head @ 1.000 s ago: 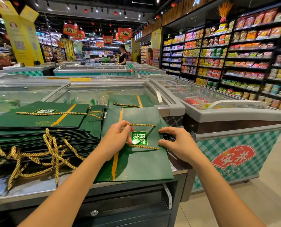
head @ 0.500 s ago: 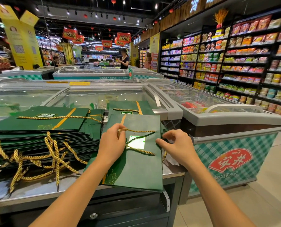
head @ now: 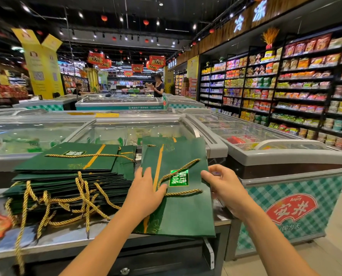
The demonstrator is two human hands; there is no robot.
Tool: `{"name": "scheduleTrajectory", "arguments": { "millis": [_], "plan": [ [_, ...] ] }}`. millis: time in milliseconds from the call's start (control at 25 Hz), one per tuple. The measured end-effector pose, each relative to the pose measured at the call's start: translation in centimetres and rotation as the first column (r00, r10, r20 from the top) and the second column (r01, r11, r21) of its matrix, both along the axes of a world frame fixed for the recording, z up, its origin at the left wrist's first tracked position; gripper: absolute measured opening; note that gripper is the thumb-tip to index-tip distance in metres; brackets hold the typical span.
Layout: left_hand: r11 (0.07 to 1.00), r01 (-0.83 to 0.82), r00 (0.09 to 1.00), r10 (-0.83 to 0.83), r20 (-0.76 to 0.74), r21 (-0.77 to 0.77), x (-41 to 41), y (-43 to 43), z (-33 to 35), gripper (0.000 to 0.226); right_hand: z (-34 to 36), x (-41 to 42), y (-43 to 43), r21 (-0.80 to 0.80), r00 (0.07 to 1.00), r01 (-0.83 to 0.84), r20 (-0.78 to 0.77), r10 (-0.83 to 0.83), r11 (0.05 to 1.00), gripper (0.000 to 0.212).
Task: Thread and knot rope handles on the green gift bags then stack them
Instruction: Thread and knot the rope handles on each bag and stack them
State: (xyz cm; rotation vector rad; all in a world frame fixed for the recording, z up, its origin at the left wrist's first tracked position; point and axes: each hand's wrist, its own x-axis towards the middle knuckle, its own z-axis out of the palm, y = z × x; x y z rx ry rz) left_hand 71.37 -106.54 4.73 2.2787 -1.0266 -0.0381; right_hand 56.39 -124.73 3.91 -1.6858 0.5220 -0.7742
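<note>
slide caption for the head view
Left hand presses on a green gift bag while the right hand holds its edge, beside a stack of bags.

A single gift bag (head: 186,214) is laid flat on the counter (head: 52,239). Left of that bag a stack of bags (head: 70,172) is piled, rope handles (head: 80,196) draped over the counter's front edge. Behind the bag a second bag (head: 158,140) is partly covered by it. Right of the bag a chest freezer (head: 297,198) is set, with shelves (head: 297,92) ranged beyond.
</note>
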Motion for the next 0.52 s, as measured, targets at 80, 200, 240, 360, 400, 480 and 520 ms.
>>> {"name": "scheduleTrajectory", "arguments": {
  "millis": [80,200,240,360,400,480,520],
  "plan": [
    [1.000,-0.030,1.000,0.030,-0.006,-0.007,-0.5,0.3,0.4,0.093,0.9,-0.4,0.3,0.083,0.997,0.009,0.082,-0.015,0.997,0.020],
    [0.991,-0.095,0.995,0.092,-0.030,-0.099,-0.7,0.6,2.0,0.107,3.0,-1.2,0.5,0.090,0.982,0.007,0.190,-0.024,0.996,0.017],
    [0.981,-0.116,0.993,0.111,-0.039,-0.153,-0.6,0.8,2.7,0.109,3.9,-1.5,0.8,0.104,0.973,-0.006,0.231,-0.018,0.995,0.016],
    [0.907,-0.085,0.996,0.087,-0.016,-0.411,0.4,1.1,5.2,0.095,6.9,-2.2,1.6,0.077,0.932,-0.024,0.362,-0.005,0.997,0.020],
    [0.868,-0.065,0.997,0.075,0.000,-0.493,0.5,1.2,6.0,0.088,7.9,-2.2,1.9,0.051,0.919,-0.008,0.395,-0.013,0.999,0.022],
    [0.807,-0.055,0.982,0.149,0.113,-0.588,0.8,1.1,7.4,0.079,9.4,-2.2,2.1,0.014,0.897,0.036,0.441,-0.038,0.999,0.025],
    [0.788,-0.072,0.948,0.245,0.204,-0.611,0.8,1.0,8.1,0.077,10.0,-2.2,2.2,0.005,0.888,0.046,0.459,-0.043,0.999,0.024]
  ]
}}
